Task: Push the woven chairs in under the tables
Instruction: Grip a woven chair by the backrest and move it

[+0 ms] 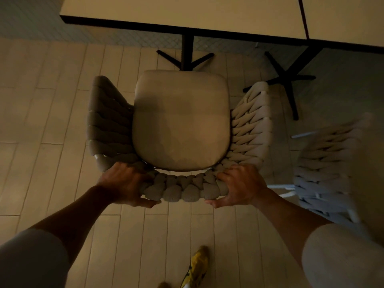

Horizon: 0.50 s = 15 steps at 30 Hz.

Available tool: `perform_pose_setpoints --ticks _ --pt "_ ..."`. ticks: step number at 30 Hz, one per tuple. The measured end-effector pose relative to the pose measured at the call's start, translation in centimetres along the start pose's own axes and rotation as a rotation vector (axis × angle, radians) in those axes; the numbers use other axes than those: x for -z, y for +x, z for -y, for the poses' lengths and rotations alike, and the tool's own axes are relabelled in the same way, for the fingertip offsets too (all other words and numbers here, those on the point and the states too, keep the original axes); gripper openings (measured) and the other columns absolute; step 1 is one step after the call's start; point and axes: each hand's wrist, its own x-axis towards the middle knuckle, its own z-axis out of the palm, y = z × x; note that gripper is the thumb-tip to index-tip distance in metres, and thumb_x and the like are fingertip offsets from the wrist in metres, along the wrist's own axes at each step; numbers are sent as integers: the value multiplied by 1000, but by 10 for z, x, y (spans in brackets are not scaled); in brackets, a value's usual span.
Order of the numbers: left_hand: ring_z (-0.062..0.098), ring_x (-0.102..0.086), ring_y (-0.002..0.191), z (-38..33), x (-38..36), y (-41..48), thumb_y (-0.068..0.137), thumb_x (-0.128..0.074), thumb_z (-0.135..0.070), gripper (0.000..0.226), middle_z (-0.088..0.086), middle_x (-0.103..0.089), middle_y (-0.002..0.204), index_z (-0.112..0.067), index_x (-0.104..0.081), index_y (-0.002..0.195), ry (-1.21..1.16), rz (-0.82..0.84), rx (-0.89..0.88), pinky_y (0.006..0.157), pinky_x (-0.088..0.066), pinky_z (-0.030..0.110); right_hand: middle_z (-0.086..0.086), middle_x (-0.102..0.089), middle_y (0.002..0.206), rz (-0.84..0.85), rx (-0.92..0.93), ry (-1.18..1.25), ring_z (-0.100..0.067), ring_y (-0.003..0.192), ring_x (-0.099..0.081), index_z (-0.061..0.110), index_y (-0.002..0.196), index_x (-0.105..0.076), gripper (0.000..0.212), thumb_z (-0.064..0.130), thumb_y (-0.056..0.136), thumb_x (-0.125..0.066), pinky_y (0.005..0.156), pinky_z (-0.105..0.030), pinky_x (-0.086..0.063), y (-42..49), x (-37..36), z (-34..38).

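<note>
Here, the left hand (124, 185) is clamped on the left end of the top rail of the woven chair (180, 129), fingers curled over the braided rope and thumb pressed beneath it. The right hand (239, 185) is closed on the right end of the same rail in a mirrored grasp. Both forearms reach forward from short pale sleeves (31, 258) at the lower corners of the view.

The chair faces away from the person. Its padded seat cushion (180, 123) lies between two braided side panels, the left one in shadow and the right one lit. The front edge of the cushion stands just before the black pedestal base (186, 57) of the near surface (176, 13); the seat is not yet under the tabletop, whose dark edge runs across the upper part of the view.

A second surface (349, 17) abuts the first at the upper right, carried by its own black cross-shaped foot (288, 80). A second woven chair (330, 169), blurred, stands just beside the first on the right, near that foot.

The floor (41, 121) is laid in pale planks. A yellow shoe (197, 267) shows at the lower edge. No writing or label can be read anywhere.
</note>
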Motion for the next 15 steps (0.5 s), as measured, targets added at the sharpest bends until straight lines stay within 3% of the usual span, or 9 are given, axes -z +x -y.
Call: perform_pose_setpoints --ticks 4,9,12,15 --pt "8 -66 81 11 9 16 62 -17 -106 95 -20 -71 100 -50 -63 122 28 -43 -12 66 -41 21 8 -75 75 6 8 -16 -17 72 -70 26 82 -74 81 101 66 -48 62 -27 -47 18 1 -13" --pt "8 -65 80 22 13 31 57 -6 -108 104 -20 -70 103 -50 -60 125 10 3 6 70 -49 23 9 -75 76 15 15 -12 -18 73 -70 27 87 -75 82 101 65 -48 62 -27 -49 35 2 -26" --pt "8 -64 80 26 14 34 59 -12 -108 101 -20 -70 103 -50 -59 126 -5 37 6 70 -47 22 7 -74 75 54 22 -21 -20 72 -69 25 88 -75 87 103 65 -45 63 -29 -50 42 2 -30" --pt "8 -67 85 28 15 38 57 -4 -106 107 -19 -71 108 -49 -58 130 -15 -18 -7 70 -44 20 6 -73 75 57 31 -14 -21 71 -69 24 87 -73 87 103 64 -46 63 -29 -50 47 2 -35"
